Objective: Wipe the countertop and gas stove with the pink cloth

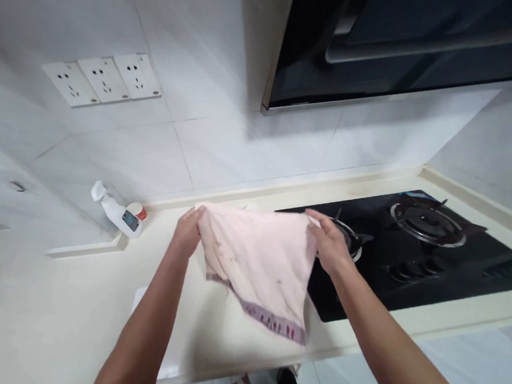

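Observation:
A pale pink cloth [262, 258] with a purple patterned border along its lower edge hangs spread out over the counter. My left hand [188, 230] pinches its upper left corner, and my right hand [329, 240] grips the upper right corner. Small dark spots show on the fabric. Behind my right hand lies the black gas stove [378, 289], its nearer burner [349, 240] partly covered by that hand. Under my left forearm, a white flat thing [138, 298] shows in part; its kind I cannot make out.
A white spray bottle [117, 211] and a red-and-white tub [137, 210] stand at the back left against the wall. Three sockets [103, 80] are on the tiles. A dark range hood [395, 34] juts out at upper right, above the stove. The counter's front edge [237, 372] runs along the bottom.

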{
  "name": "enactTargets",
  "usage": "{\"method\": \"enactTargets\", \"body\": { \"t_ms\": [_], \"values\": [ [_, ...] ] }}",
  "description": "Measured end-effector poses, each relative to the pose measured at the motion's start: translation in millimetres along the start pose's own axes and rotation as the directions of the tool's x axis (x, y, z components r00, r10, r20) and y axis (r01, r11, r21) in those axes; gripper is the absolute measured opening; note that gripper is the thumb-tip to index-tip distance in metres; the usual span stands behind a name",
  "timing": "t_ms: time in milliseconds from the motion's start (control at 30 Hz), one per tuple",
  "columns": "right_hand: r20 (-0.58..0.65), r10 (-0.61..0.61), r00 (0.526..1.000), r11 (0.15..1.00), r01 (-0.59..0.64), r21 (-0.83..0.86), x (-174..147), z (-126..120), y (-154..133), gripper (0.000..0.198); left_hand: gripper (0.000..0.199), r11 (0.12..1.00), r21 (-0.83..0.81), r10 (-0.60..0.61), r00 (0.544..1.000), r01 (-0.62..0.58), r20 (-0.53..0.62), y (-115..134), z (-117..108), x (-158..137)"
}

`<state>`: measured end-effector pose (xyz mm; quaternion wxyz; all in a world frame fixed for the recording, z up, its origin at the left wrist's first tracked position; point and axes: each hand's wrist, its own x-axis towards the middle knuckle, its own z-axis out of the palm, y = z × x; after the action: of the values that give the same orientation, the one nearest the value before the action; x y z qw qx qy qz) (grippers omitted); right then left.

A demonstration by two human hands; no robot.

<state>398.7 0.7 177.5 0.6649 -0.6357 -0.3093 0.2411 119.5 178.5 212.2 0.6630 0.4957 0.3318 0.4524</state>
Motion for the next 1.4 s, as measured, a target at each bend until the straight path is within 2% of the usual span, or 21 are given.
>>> {"method": "enactTargets", "body": {
  "t_ms": [100, 167, 233, 267, 367, 467, 500, 533, 567, 633, 700, 733, 800, 867, 933, 1000, 1067, 1133, 1200, 1300, 1400],
  "values": [
    [-0.003, -0.134, 0.991, 0.991, 0.134, 0.011, 29.3, 20.1, -41.1, 0.055, 0.041, 0.98, -0.106, 0.165, 0.986, -0.167, -0.027, 41.6, 2.6, 4.4],
    [0.001, -0.228, 0.974, 0.973, 0.228, 0.028, 38.8, 28.0, -63.8, 0.056, 0.036, 0.954, -0.183, 0.237, 0.971, -0.239, -0.032, 57.9, 7.4, -1.7],
    [0.01, -0.274, 0.962, 0.96, 0.272, 0.07, 36.0, 29.4, -74.8, 0.057, 0.036, 0.94, -0.262, 0.218, 0.975, -0.218, -0.03, 57.5, 9.7, -16.5],
    [0.019, -0.268, 0.963, 0.96, 0.266, 0.086, 29.2, 27.7, -73.9, 0.057, 0.039, 0.944, -0.286, 0.164, 0.986, -0.165, -0.026, 49.8, 8.6, -27.5],
    [0.071, -0.141, 0.987, 0.989, 0.137, 0.056, -12.8, 13.9, -41.0, 0.057, 0.057, 0.963, -0.251, -0.109, 0.994, 0.101, -0.015, -1.0, -5.6, -74.5],
    [0.1, 0.109, 0.989, 0.992, -0.102, -0.075, -79.8, -11.9, 24.9, 0.059, 0.068, 0.918, -0.001, -0.396, 0.918, 0.396, 0.022, -69.2, -32.1, -136.4],
    [0.107, 0.192, 0.975, 0.975, -0.178, -0.131, -104.3, -22.9, 47.8, 0.059, 0.066, 0.893, 0.11, -0.442, 0.897, 0.437, 0.025, -88.4, -41.9, -157.4],
    [0.125, 0.265, 0.956, 0.949, -0.236, -0.208, -128.1, -34.7, 68.2, 0.058, 0.063, 0.869, 0.152, -0.481, 0.876, 0.471, 0.035, -103.4, -51.6, -177.2],
    [0.146, 0.334, 0.931, 0.915, -0.283, -0.286, -150.2, -47.0, 84.7, 0.057, 0.062, 0.839, 0.219, -0.516, 0.856, 0.499, 0.029, -113.3, -61.1, -194.8],
    [0.238, 0.436, 0.868, 0.868, -0.336, -0.366, -184.9, -70.9, 101.9, 0.056, 0.062, 0.78, 0.386, -0.553, 0.831, 0.492, 0.06, -117.2, -78.5, -221.0],
    [0.308, 0.478, 0.822, 0.846, -0.337, -0.413, -202.4, -90.5, 97.2, 0.054, 0.058, 0.739, 0.538, -0.546, 0.829, 0.406, 0.124, -102.9, -92.3, -233.1],
    [0.32, 0.472, 0.821, 0.844, -0.317, -0.432, -204.2, -97.8, 87.8, 0.053, 0.053, 0.73, 0.591, -0.523, 0.838, 0.345, 0.157, -91.1, -97.3, -234.3],
    [0.306, 0.409, 0.86, 0.852, -0.239, -0.466, -195.7, -107.2, 59.6, 0.049, 0.046, 0.723, 0.654, -0.448, 0.872, 0.223, 0.197, -63.7, -101.9, -229.2],
    [0.28, 0.294, 0.914, 0.865, -0.13, -0.485, -175.3, -109.4, 24.5, 0.047, 0.042, 0.745, 0.651, -0.35, 0.916, 0.147, 0.194, -36.6, -98.5, -217.0],
    [0.252, 0.151, 0.956, 0.87, -0.007, -0.493, -147.8, -104.4, -11.2, 0.047, 0.04, 0.809, 0.574, -0.236, 0.964, 0.126, 0.121, -14.6, -87.5, -199.3],
    [0.2, -0.023, 0.98, 0.86, 0.121, -0.496, -115.7, -91.3, -42.2, 0.046, 0.038, 0.902, 0.417, -0.118, 0.993, 0.113, -0.015, 0.5, -70.5, -174.8],
    [0.155, -0.185, 0.97, 0.839, 0.238, -0.489, -79.0, -69.9, -64.8, 0.044, 0.035, 0.972, 0.229, -0.017, 0.99, 0.049, -0.142, 9.8, -51.2, -141.6],
    [0.161, -0.279, 0.947, 0.818, 0.322, -0.476, -37.5, -43.1, -78.5, 0.04, 0.035, 0.99, 0.138, 0.05, 0.983, -0.026, -0.178, 16.7, -32.9, -100.5],
    [0.195, -0.282, 0.939, 0.814, 0.342, -0.469, 6.8, -15.8, -86.6, 0.034, 0.031, 0.988, 0.141, 0.095, 0.963, -0.061, -0.252, 25.4, -18.0, -55.9],
    [0.145, -0.238, 0.96, 0.858, 0.278, -0.432, 68.2, 14.2, -100.3, 0.029, 0.026, 0.98, 0.134, 0.186, 0.927, -0.15, -0.324, 47.9, -2.0, 2.7],
    [0.084, -0.26, 0.962, 0.88, 0.272, -0.39, 108.6, 25.1, -123.7, 0.035, 0.024, 0.961, 0.079, 0.277, 0.915, -0.266, -0.292, 78.3, 7.3, 34.8]
  ]
}}
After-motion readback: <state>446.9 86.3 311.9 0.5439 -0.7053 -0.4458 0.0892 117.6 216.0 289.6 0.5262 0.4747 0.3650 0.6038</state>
